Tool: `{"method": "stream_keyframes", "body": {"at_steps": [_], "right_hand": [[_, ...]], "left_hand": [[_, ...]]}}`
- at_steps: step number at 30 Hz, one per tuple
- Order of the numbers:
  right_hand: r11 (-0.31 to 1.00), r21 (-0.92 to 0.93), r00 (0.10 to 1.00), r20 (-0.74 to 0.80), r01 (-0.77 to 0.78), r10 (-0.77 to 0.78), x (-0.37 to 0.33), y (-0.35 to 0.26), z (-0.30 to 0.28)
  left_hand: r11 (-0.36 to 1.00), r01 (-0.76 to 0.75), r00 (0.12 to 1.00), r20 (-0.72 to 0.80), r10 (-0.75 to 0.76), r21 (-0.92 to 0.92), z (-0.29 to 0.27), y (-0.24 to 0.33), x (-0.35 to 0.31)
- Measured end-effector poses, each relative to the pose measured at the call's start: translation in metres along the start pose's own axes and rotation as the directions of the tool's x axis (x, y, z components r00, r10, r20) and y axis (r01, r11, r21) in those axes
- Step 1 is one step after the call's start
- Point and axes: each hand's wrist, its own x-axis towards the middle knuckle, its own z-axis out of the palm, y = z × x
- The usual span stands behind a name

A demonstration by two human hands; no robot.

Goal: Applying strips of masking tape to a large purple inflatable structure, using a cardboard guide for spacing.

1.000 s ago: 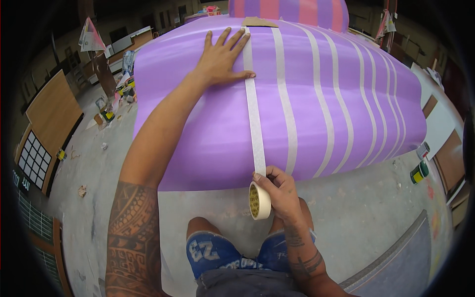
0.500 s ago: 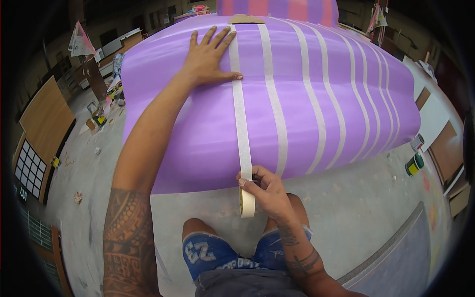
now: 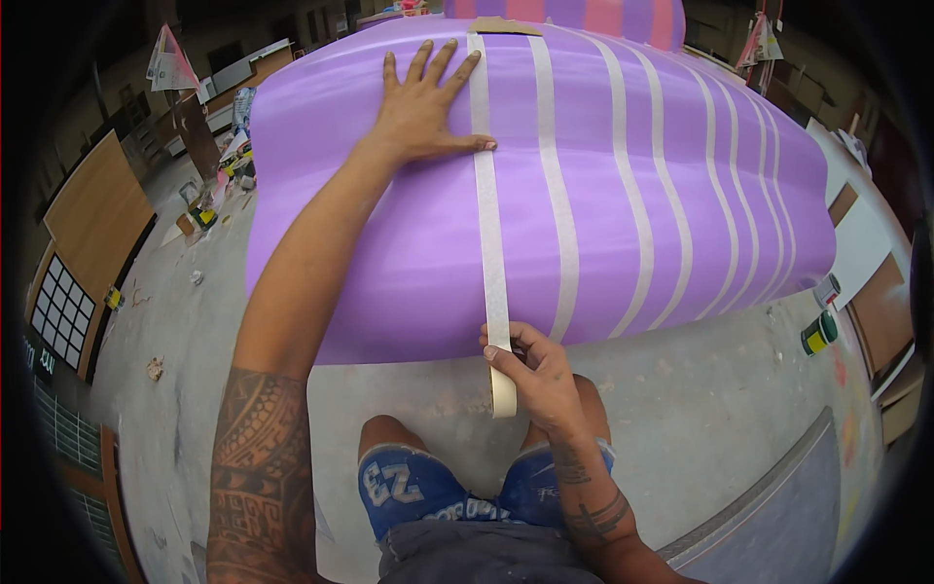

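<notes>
A large, curved purple panel (image 3: 409, 253) stands in front of me, crossed from top to bottom by several strips of cream masking tape (image 3: 556, 195). My left hand (image 3: 423, 122) lies flat with fingers spread on the upper part, its thumb and index finger touching the leftmost strip (image 3: 493, 234). At the panel's lower edge my right hand (image 3: 535, 370) pinches the masking tape roll (image 3: 503, 391), from which that strip runs upward. A small piece of brown cardboard (image 3: 506, 26) sits at the top, by the upper ends of two strips.
Behind the panel rises a pink-and-purple striped part (image 3: 603, 18). A green paint can (image 3: 819, 333) stands on the floor at right. Wooden boards (image 3: 102, 209) lean at left, near scattered cans and litter (image 3: 201, 216). A grey sheet (image 3: 769, 516) lies at lower right.
My view has shifted slightly, so the panel sits a little further right and higher. Both hands keep their places on the strip and the roll.
</notes>
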Motion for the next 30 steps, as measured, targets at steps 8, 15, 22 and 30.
{"method": "stream_keyframes", "body": {"at_steps": [8, 15, 22, 30], "right_hand": [[1.000, -0.002, 1.000, -0.017, -0.011, 0.011, 0.000, 0.004, 0.004], [1.000, -0.004, 1.000, -0.026, -0.017, 0.017, -0.001, 0.005, 0.001], [0.998, -0.020, 0.998, -0.007, 0.066, -0.066, -0.010, -0.020, 0.008], [0.995, -0.035, 0.995, -0.032, 0.096, -0.097, -0.019, -0.053, 0.015]], "left_hand": [[1.000, 0.010, 0.999, -0.045, -0.010, -0.003, 0.008, 0.001, -0.012], [0.997, 0.007, 0.989, -0.149, -0.019, -0.083, 0.007, 0.008, -0.015], [0.992, 0.054, 0.971, -0.224, -0.078, -0.111, 0.017, 0.008, -0.012], [0.988, 0.080, 0.978, -0.179, -0.103, -0.129, 0.014, 0.006, -0.012]]}}
